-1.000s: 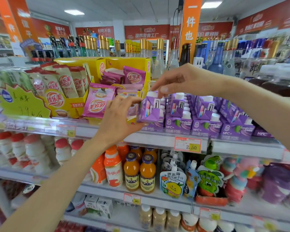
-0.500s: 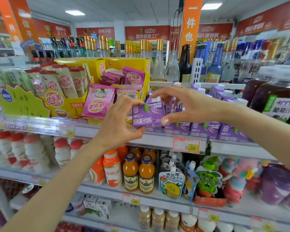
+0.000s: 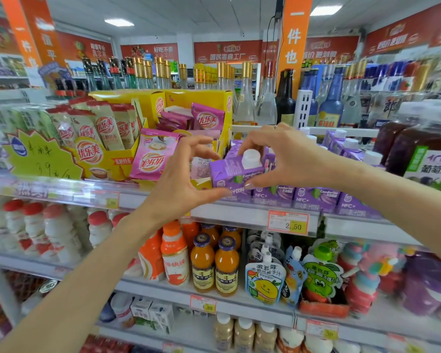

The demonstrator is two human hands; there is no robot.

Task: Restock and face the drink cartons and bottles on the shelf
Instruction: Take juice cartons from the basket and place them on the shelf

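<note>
You hold one purple carton (image 3: pixel 233 171) in the centre of the frame, at the left end of the row of purple cartons (image 3: pixel 316 200) on the upper shelf (image 3: pixel 239 215). It is tilted, its white cap (image 3: pixel 251 157) facing up and toward you, and it sits above the front cartons rather than down among them.

Your right hand (image 3: pixel 288 156) grips it, thumb on the lower front face and fingers curled over the top beside the cap. Your left hand (image 3: pixel 186 179) cups its left end, thumb against the lower corner and fingers arched above; whether those fingertips touch the carton cannot be told.

The task looks partway done. Right of your hands, above the price tag (image 3: pixel 288 223), the front cartons stand side by side with their labels outward, and more capped cartons fill the space behind them toward the grape juice bottles (image 3: pixel 428 159) at the right edge.

This carton is not yet seated: you probably need to level it, set it at the row's left end beside the yellow display box (image 3: pixel 148 103), and turn its label forward. Below centre, the orange juice bottles (image 3: pixel 214 266) and the pouches (image 3: pixel 265 278) stand in less even lines and may need facing afterwards.
</note>
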